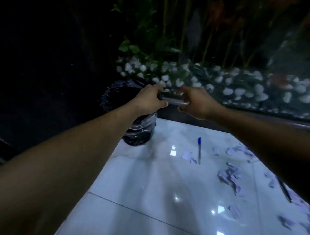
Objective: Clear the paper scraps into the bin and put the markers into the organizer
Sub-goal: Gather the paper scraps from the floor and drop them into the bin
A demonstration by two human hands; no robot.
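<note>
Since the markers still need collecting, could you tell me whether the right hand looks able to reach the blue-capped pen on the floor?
Probably yes. The blue-capped pen lies in the open on the tiled floor, nothing covering it, but the right hand is busy higher up, touching a marker alongside the left hand.

Head-worn view, down over tiled floor [155, 198]

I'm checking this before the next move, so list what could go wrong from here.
1. The left hand and right hand hold a marker beside the bin; it may drop in with the trash.
2. No organizer is visible.
3. Paper scraps lie mixed with a blue pen and could be swept together.
</note>
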